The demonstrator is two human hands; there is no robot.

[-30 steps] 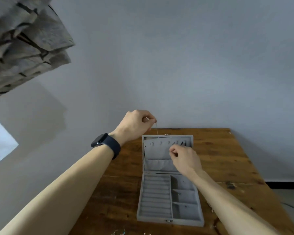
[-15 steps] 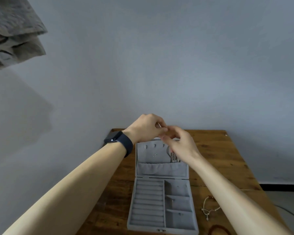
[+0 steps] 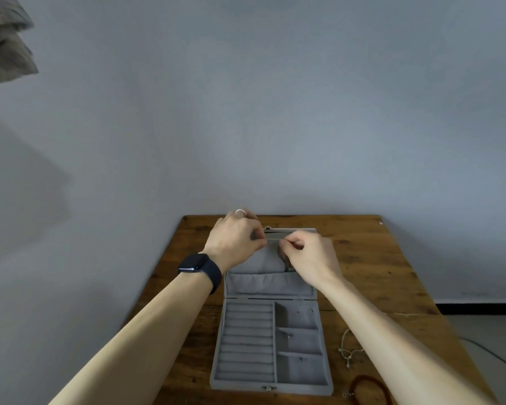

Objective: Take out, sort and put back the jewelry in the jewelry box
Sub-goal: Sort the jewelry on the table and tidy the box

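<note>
A grey velvet jewelry box [image 3: 270, 384] lies open on the wooden table [image 3: 371, 258], its lid standing up at the back. My left hand [image 3: 235, 239] and my right hand [image 3: 307, 257] are both up at the top of the lid, fingers curled, pinching a thin necklace chain [image 3: 274, 237] stretched between them. Part of the chain hangs dark against the lid lining under my right hand. The ring rolls on the left of the box base are bare. Small studs sit in the right compartments [image 3: 298, 337].
A pale cord bracelet [image 3: 346, 350] lies on the table right of the box. A reddish-brown bead bracelet [image 3: 365, 390] sits at the front right. A wall stands behind the table. Grey fabric [image 3: 3, 45] hangs at the upper left.
Both hands have come down from above the lid to its top edge. They now hold the chain closer to the lid lining. The camera has tilted down.
</note>
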